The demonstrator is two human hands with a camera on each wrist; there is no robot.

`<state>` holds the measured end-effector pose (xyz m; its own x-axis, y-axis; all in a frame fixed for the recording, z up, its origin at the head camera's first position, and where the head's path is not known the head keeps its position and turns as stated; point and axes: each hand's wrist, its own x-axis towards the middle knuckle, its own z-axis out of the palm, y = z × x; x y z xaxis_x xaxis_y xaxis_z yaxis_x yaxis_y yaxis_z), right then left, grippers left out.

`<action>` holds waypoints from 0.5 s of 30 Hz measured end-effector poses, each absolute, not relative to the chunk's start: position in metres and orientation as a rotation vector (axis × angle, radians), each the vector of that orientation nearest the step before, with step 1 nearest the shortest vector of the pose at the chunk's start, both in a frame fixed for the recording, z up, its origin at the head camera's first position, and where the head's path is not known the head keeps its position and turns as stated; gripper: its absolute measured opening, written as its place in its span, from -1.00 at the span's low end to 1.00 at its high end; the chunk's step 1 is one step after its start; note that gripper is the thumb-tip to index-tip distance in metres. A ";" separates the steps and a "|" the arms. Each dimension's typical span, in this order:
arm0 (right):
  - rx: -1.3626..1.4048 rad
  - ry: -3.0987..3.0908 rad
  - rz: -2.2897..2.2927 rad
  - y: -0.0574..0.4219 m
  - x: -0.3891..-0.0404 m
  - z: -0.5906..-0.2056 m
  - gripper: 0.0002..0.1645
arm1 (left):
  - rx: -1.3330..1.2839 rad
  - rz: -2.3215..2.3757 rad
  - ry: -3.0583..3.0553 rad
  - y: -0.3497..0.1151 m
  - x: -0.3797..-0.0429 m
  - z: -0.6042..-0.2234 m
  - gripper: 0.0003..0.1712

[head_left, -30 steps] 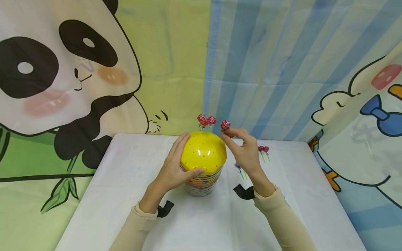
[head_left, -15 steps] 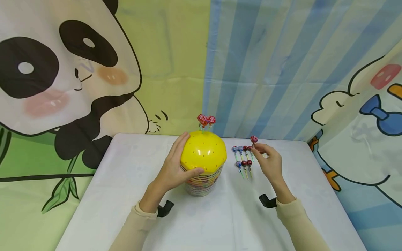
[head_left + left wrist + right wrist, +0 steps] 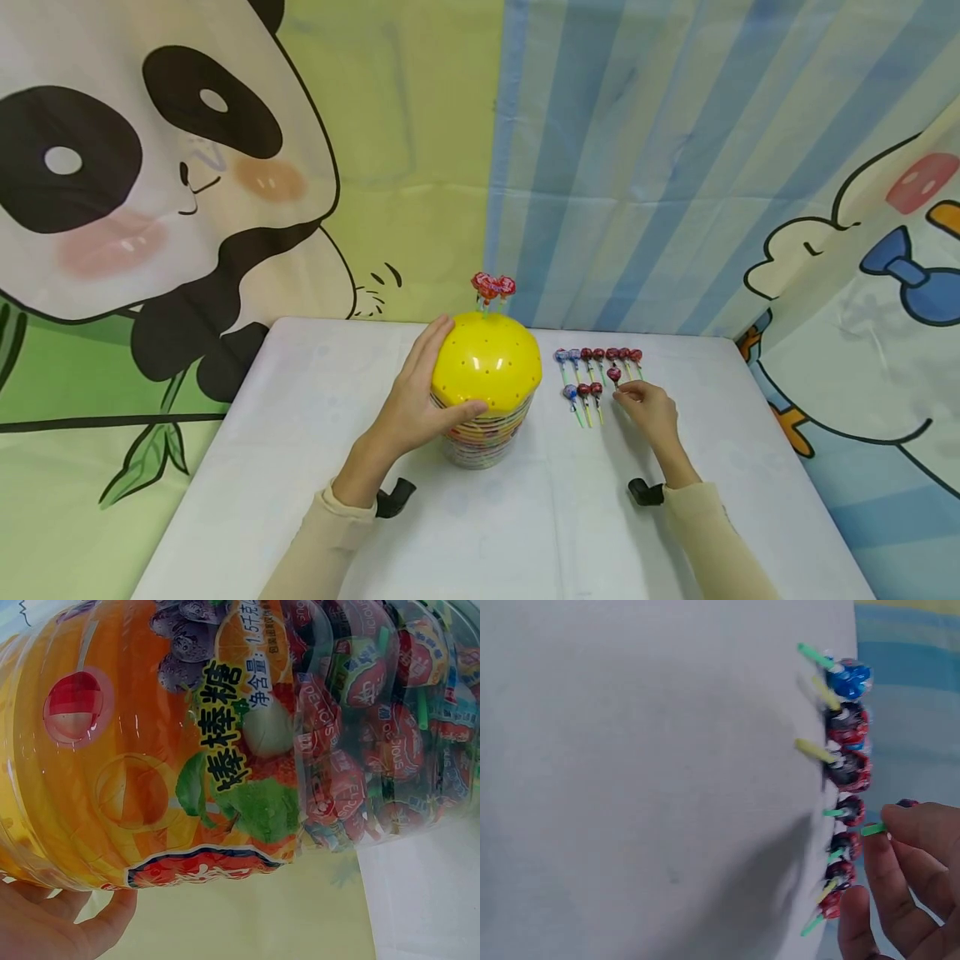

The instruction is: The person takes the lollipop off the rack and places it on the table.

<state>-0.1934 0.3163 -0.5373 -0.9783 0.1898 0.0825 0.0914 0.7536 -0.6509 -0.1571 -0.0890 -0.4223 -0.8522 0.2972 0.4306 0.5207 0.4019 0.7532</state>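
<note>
A clear candy jar [image 3: 247, 750] with a yellow lid [image 3: 487, 358] stands upright on the table. Several red lollipops [image 3: 489, 289] poke up from the lid's far part, sticks down, and small holes dot the rest. My left hand [image 3: 416, 396] grips the jar's top, thumb across the near side and fingers along the left. Right of the jar, my right hand [image 3: 651, 412] pinches a dark red lollipop [image 3: 613, 375] by its green stick [image 3: 874, 829]. That lollipop is at the right end of the near row of lollipops [image 3: 584, 391].
Behind the near row lies a far row of red and blue lollipops [image 3: 587, 356], sticks toward me. Wrapped lollipops [image 3: 390, 742] fill the jar's lower part. The white table [image 3: 315, 367] meets a printed curtain [image 3: 420, 167] at the back.
My right hand has moved from beside the lid, right and toward me, carrying the lollipop down to the near row. The left hand has stayed on the jar.
</note>
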 end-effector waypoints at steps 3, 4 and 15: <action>-0.304 -2.882 1.033 0.318 -0.192 -0.543 -0.70 | -0.722 -1.433 -2.433 -0.089 -0.157 -0.423 0.24; -0.317 -2.904 1.030 0.319 -0.191 -0.545 -0.69 | -0.722 -1.431 -2.433 -0.089 -0.157 -0.423 0.24; -0.345 -2.957 1.027 0.315 -0.189 -0.551 -0.71 | -0.725 -1.424 -2.428 -0.089 -0.158 -0.423 0.24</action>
